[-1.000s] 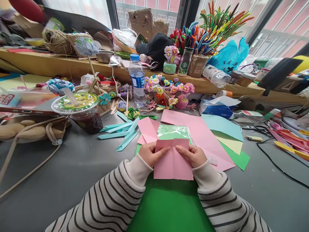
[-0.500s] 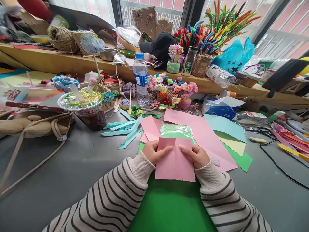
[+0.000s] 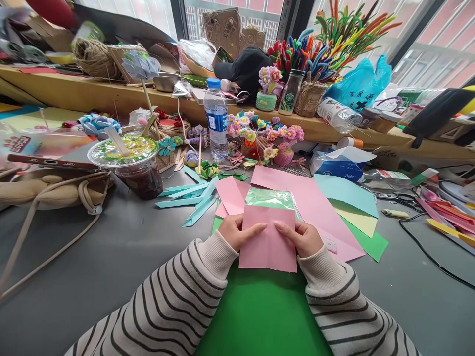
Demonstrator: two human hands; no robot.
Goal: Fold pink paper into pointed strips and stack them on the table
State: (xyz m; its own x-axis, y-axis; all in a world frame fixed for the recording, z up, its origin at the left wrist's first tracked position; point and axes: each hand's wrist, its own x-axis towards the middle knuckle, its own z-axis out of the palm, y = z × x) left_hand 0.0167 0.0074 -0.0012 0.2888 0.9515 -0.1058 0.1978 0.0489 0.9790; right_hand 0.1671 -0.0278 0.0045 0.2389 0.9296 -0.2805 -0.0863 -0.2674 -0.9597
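A small pink sheet of paper [image 3: 267,252] with a faint crease down its middle is held up between both hands. My left hand [image 3: 237,232] grips its left side, thumb flat on the front and fingers behind. On the right side, my right hand [image 3: 304,237] pinches it the same way, its thumb pointing toward the crease. Beneath lies a green sheet [image 3: 263,311]. Just beyond the hands are folded pink pieces [image 3: 232,195], a clear plastic packet [image 3: 270,199] and a large pink sheet [image 3: 319,212].
Folded light-blue paper strips [image 3: 200,202] lie left of the hands, near a lidded drink cup [image 3: 137,173]. A water bottle [image 3: 216,123] stands behind, beside crocheted flowers [image 3: 285,138]. Light-blue paper [image 3: 347,193], scissors [image 3: 401,199] and a black cable [image 3: 426,254] are at right.
The pink sheet has tilted and risen slightly; its upper edge, which showed a notch at the crease, now looks nearly straight. Both hands keep their hold in almost the same place.
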